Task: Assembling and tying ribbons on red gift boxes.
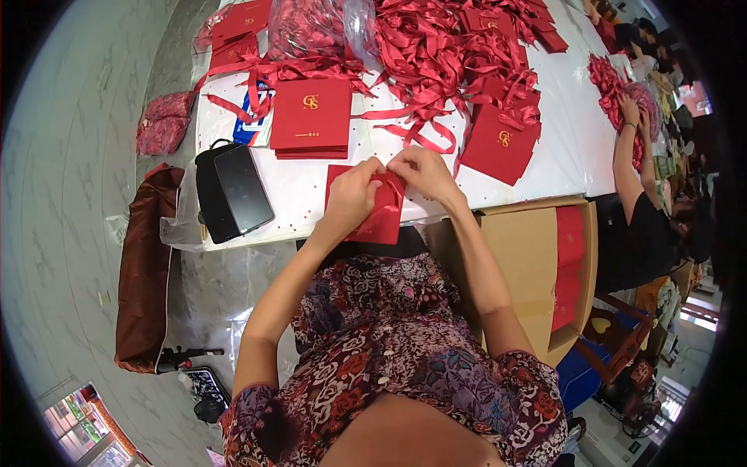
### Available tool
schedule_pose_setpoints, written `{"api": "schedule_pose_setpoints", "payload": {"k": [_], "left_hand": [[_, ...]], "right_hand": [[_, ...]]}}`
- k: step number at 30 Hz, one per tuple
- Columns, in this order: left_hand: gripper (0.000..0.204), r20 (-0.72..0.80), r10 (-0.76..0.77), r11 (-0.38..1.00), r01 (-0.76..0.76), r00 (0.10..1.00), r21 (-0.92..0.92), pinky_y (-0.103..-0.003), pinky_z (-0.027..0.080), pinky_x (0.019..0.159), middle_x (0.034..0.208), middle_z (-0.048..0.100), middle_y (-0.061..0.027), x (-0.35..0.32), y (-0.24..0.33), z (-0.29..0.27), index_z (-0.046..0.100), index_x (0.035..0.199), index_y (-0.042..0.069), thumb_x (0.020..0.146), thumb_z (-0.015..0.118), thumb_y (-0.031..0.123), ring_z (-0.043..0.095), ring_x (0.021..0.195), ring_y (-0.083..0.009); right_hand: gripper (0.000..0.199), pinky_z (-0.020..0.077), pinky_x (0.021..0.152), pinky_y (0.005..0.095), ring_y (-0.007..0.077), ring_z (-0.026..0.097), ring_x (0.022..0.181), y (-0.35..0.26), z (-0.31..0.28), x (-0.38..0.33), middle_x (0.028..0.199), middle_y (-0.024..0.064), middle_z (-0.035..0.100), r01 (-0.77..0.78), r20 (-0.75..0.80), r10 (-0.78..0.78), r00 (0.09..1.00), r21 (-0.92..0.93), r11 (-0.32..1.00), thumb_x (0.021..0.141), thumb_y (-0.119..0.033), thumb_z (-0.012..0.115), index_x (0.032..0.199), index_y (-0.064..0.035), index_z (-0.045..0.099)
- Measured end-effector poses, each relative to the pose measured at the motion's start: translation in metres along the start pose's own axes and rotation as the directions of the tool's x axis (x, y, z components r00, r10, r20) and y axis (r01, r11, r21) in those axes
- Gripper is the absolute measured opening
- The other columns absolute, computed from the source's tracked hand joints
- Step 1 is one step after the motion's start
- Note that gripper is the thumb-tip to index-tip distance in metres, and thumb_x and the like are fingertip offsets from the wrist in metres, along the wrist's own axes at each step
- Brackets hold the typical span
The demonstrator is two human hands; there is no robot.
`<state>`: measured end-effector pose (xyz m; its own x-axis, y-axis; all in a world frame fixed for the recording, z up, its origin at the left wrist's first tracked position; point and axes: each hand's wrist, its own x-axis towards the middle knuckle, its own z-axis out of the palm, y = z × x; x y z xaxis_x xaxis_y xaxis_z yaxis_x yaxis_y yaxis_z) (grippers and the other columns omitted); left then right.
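At the near edge of the white bench (311, 194), both hands pinch a flat red paper bag (377, 218): left hand (352, 194) and right hand (420, 173) grip its red satin ribbon (387, 193). Beyond lies a stack of red bags (311, 117); left, a black phone (243, 187).

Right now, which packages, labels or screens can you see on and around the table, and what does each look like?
Red bag: flat, at the table's near edge, held by left hand and right hand.
Stack of red bags: square, gold emblem, centre of the table.
Red bag with emblem: right of the hands, tilted.
Phone: dark blank screen, on a black pouch, left.
Cardboard box: brown, open, red bags inside, right.
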<state>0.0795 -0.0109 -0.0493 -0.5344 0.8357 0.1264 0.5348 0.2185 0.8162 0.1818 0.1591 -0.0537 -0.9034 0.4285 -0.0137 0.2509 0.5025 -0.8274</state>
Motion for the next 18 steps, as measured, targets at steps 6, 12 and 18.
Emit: {"api": "schedule_pose_setpoints", "payload": {"k": [6,12,18], "left_hand": [[0.014,-0.015,0.117,0.990,-0.116,0.993,0.080,-0.043,0.051,0.069,0.091,0.065,-0.0143,0.000,0.004,0.000,0.060,0.099,0.005,0.086,0.062,0.003,0.064,0.083,-0.0367],[0.013,0.045,0.125,0.988,-0.128,0.991,0.086,-0.040,0.051,0.069,0.091,0.065,-0.0141,-0.003,0.002,-0.002,0.062,0.099,0.004,0.086,0.063,0.003,0.065,0.083,-0.0354],[0.012,-0.065,0.181,0.984,-0.180,0.981,0.012,-0.039,0.051,0.066,0.089,0.065,-0.0134,-0.004,0.000,0.003,0.062,0.097,0.003,0.085,0.063,0.001,0.065,0.077,-0.0323]], "right_hand": [[0.017,0.0461,0.061,0.0251,0.0065,0.060,0.069,0.033,-0.002,0.019,0.075,0.0011,0.067,-0.159,0.326,0.054,0.944,0.304,0.939,0.088,-0.017,0.070,0.091,-0.0002,0.072],[0.017,0.0513,0.081,0.0240,0.0090,0.064,0.087,0.037,-0.005,0.025,0.094,0.0043,0.071,-0.227,0.543,-0.013,0.840,0.373,0.900,0.093,-0.010,0.066,0.101,0.0046,0.068],[0.019,0.0504,0.074,0.0244,0.0089,0.062,0.082,0.044,0.007,0.027,0.090,0.0040,0.070,-0.166,0.550,-0.047,0.834,0.332,0.929,0.095,-0.014,0.063,0.101,0.0035,0.068]]}}
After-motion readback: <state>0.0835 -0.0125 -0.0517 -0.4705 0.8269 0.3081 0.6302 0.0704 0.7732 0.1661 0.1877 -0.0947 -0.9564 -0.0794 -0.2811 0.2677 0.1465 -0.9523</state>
